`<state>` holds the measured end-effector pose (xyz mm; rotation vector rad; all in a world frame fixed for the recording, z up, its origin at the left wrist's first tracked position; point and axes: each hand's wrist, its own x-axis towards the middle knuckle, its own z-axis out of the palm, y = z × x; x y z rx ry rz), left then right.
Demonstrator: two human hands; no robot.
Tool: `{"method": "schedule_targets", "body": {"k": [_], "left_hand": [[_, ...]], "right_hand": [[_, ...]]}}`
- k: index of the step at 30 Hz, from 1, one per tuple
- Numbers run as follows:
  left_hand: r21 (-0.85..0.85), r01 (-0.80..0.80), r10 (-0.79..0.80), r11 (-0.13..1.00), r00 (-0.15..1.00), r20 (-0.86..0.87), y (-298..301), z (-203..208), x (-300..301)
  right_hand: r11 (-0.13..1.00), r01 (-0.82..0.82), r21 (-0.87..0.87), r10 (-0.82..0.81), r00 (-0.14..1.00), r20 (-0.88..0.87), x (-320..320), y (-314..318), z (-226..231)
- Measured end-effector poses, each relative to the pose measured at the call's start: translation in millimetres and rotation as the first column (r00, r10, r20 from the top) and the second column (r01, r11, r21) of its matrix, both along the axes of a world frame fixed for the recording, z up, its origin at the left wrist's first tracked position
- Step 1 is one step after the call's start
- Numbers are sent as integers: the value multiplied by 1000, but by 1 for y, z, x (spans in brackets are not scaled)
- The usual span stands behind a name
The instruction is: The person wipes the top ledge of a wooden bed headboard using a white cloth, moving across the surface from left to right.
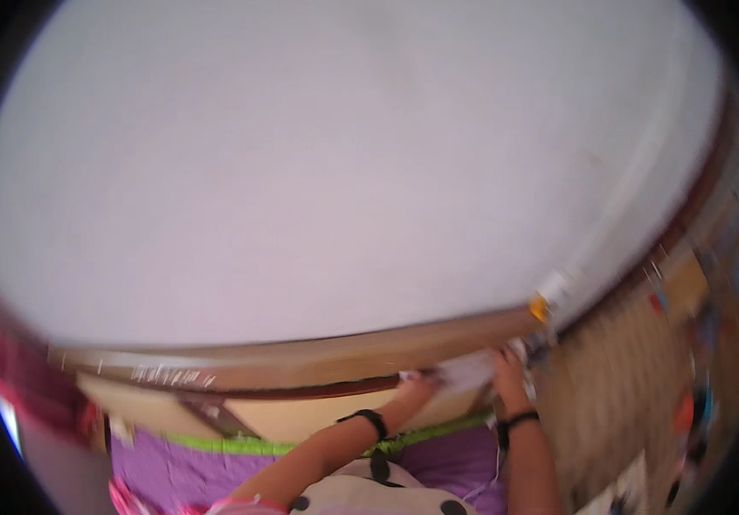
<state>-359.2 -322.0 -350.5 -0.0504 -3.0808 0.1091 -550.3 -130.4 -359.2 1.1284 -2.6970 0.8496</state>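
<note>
Where both forearms rise from the lower edge over purple cloth (215, 472), the left hand (415, 392) and right hand (509, 371) meet on a white sheet (468, 371), seemingly pinching its two ends, though blur hides the fingers. Beyond them runs a brown wooden ledge (301, 352), then a pale wall (344, 172).

Matt, smooth white wall (344, 154) above a glossy brown wooden ledge (301, 356); purple cloth (181, 472) with a green hem – soft, matt – and a thin white paper-like sheet (468, 371).
</note>
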Motion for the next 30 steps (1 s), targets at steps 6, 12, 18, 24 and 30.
{"method": "schedule_targets", "body": {"k": [6, 12, 18, 24, 30], "left_hand": [[64, -163, 172, 985, 969, -177, -36, -7, 52], [15, -447, 447, 894, 894, 15, -138, -2, 226], [-12, -697, 684, 717, 707, -180, -225, 23, 385], [-21, -788, 785, 615, 614, -82, -314, 17, 484], [23, -764, 761, 644, 638, -118, -334, 35, 503]], "right_hand": [[926, -234, 297, 285, 948, -141, 51, -20, 23], [820, -466, 332, 506, 862, -40, 191, -137, 24], [548, -765, 338, 829, 552, -96, 305, -253, 28], [464, -764, 448, 883, 354, -309, 409, -354, 21], [556, -701, 447, 831, 447, -332, 453, -379, 22]]}}
